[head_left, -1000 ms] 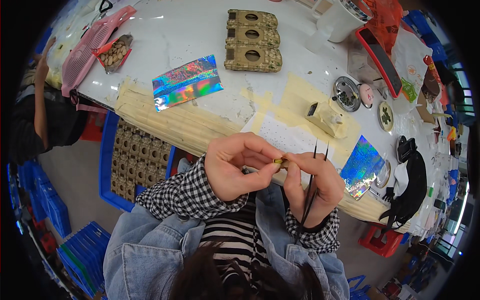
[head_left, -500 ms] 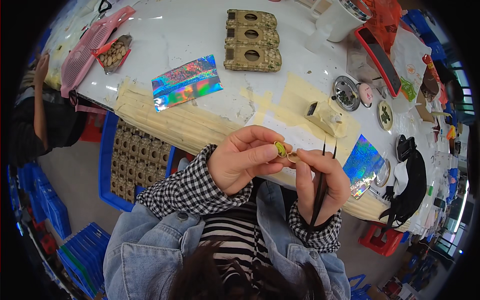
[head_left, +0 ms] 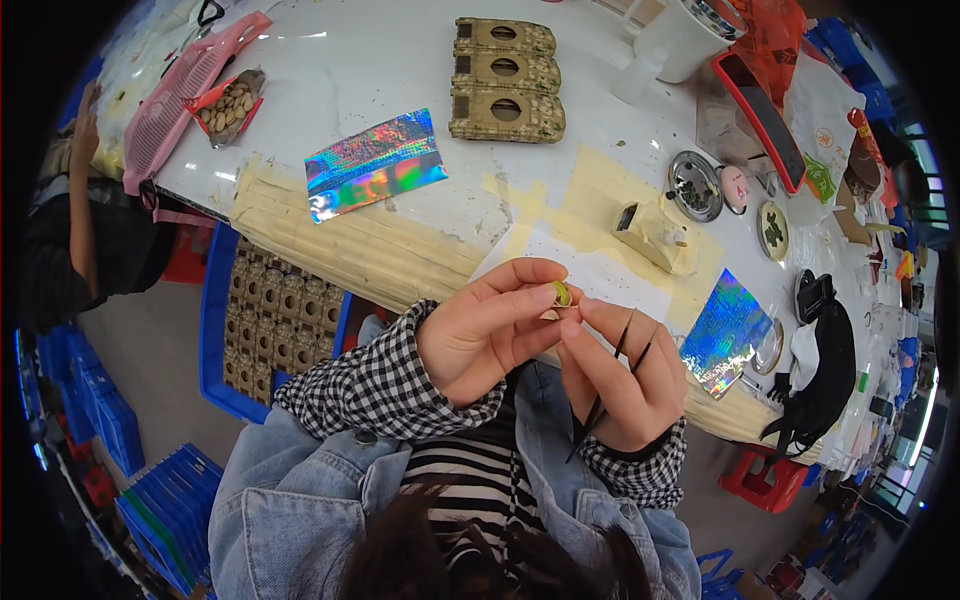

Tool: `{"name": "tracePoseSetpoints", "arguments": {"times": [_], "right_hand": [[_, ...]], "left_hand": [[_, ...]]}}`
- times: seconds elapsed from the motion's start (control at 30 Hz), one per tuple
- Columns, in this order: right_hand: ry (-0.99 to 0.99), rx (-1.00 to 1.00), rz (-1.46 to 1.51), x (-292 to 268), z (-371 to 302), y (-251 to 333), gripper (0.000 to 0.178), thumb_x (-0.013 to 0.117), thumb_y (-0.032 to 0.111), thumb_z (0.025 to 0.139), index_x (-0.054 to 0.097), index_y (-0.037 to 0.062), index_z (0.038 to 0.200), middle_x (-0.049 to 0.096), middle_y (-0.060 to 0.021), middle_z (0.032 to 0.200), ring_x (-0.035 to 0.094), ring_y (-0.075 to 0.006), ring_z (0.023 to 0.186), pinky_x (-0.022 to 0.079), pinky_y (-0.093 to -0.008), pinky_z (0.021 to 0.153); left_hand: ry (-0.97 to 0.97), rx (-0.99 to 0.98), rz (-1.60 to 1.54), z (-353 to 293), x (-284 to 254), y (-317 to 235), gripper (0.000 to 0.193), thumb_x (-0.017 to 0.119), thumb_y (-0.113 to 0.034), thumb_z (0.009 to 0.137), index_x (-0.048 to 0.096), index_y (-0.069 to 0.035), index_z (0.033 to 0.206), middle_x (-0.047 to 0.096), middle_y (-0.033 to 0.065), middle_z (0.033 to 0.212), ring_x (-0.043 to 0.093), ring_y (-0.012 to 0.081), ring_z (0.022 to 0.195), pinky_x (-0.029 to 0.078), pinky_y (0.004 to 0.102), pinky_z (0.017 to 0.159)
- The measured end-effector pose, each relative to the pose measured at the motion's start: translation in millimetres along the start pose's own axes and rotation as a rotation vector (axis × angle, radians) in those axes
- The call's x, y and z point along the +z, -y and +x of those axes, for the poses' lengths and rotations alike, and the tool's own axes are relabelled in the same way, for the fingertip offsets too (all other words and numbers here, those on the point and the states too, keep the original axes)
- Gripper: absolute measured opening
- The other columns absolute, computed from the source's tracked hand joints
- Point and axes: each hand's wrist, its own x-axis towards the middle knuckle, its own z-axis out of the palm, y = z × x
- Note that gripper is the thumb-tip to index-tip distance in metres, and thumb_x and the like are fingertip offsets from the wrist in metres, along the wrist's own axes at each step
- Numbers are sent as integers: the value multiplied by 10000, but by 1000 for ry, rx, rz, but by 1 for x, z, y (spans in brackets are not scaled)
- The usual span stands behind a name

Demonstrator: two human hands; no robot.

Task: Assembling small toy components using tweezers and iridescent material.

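Between the thumb and fingers of my left hand (head_left: 480,325) is a small yellow-green piece (head_left: 562,294) with a pale tan, shell-like edge, much like a nut. My right hand (head_left: 625,375) meets it from the right, thumb and index finger pinched at its lower edge. Whether a bit of shell sits in that pinch is hidden. Dark tweezers (head_left: 625,340) stay tucked among the right fingers, slanting down past the palm. Both hands are just over the table's near edge, above a white paper sheet (head_left: 530,248).
Three camouflage model hulls (head_left: 507,70) stand at the back; more fill a blue crate (head_left: 215,330) at left. A bag of nuts (head_left: 228,112), shiny foil packets (head_left: 375,165), a taped block (head_left: 655,238), small dishes (head_left: 694,187) and a red-cased phone (head_left: 760,120) lie around. Another person's arm (head_left: 82,200) shows far left.
My right hand has moved left, bringing its fingertips against the piece in my left hand. The tan bit that showed separately is now close to the green piece, and the tweezers tilt more.
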Motion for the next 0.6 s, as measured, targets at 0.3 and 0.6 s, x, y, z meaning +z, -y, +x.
{"name": "tracePoseSetpoints", "arguments": {"times": [0.3, 0.6], "right_hand": [[-44, 318, 275, -9, 4, 7, 240, 740, -43, 671, 593, 30, 846, 652, -164, 946, 622, -273, 828, 495, -321, 712], [31, 234, 396, -12, 3, 2, 288, 738, -62, 659, 500, 57, 769, 673, -151, 919, 623, -294, 847, 480, -355, 727]], "left_hand": [[94, -80, 99, -2, -3, -3, 207, 544, -36, 906, 507, -57, 1108, 628, 83, 974, 476, 36, 616, 372, 149, 499], [43, -84, 354, -6, 2, -10, 300, 572, 34, 853, 413, -97, 1070, 654, 148, 955, 459, 24, 582, 315, 142, 473]]}}
